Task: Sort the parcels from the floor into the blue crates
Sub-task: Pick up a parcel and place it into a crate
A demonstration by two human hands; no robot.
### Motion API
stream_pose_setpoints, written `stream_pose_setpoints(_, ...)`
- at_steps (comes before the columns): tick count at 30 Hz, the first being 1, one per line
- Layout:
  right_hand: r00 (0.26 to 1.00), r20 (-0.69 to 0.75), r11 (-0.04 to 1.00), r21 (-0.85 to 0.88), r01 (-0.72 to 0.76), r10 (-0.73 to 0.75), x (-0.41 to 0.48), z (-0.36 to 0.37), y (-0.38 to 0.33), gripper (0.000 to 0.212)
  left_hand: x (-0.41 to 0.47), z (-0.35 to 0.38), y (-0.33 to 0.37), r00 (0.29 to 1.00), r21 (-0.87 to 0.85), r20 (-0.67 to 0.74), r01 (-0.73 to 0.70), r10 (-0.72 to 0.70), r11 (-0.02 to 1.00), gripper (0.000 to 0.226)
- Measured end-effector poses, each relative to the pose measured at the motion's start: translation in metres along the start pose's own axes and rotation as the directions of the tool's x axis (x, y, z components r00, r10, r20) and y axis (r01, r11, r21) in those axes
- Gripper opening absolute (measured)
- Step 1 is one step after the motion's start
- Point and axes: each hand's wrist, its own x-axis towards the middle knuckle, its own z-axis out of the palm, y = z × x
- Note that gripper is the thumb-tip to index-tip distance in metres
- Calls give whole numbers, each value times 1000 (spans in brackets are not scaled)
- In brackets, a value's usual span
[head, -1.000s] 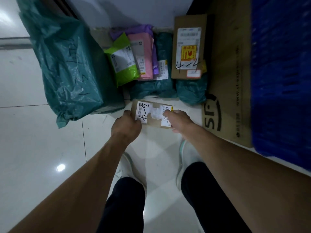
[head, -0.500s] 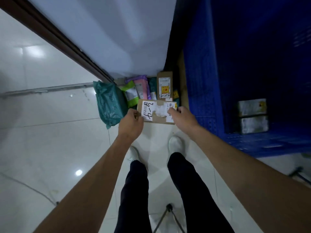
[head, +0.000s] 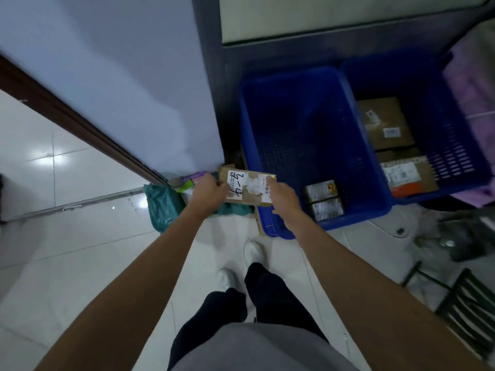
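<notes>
The left hand (head: 207, 195) and right hand (head: 281, 198) gripped the small brown cardboard parcel (head: 247, 187) in curled fingers; released early, it might have missed the blue plastic crate (head: 294, 124)

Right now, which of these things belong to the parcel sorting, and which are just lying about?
Part of the job: small brown cardboard parcel, gripped by left hand and right hand; nearer blue plastic crate; farther blue plastic crate; teal plastic mailer bag on the floor.
Lying about: black metal frame; pale purple cloth.

Glossy white tiled floor (head: 67, 263), pale wall (head: 134, 89), dark brown skirting (head: 67, 113), black metal rack (head: 468, 303), purple cloth (head: 471, 84).
</notes>
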Motion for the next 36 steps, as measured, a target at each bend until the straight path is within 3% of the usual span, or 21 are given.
stream_pose_setpoints(3,998,-60,999,40,13,-10,-14,-19,4,50,-11,6,16,999,-66,19,-29,30,997,50)
stream_pose_setpoints(7,990,-142,998,67,16,-7,-41,-42,6,44,-37,11,36,989,-153,83,-106,120,983,29)
stream_pose_setpoints(11,976,-218,993,110,32,-7,-64,-61,4,40,-43,16,43,976,-177,131,-152,177,972,66)
stream_pose_setpoints(16,959,-273,991,78,106,-81,-79,-83,9,47,-60,18,64,962,-269,204,-125,183,955,33)
stream_pose_setpoints(20,959,-255,989,36,141,-128,-81,-104,8,37,-59,28,73,947,-271,269,-102,177,957,32)
stream_pose_setpoints(26,970,-174,983,-96,155,-170,-56,-147,15,39,-57,64,86,945,-269,287,-76,155,960,38)
stream_pose_setpoints(30,974,-121,977,-115,180,-193,-27,-186,17,21,-54,99,111,956,-289,272,-26,108,957,39)
stream_pose_setpoints(36,978,-64,973,-132,189,-198,23,-251,23,40,-58,151,161,972,-324,234,52,26,945,30)
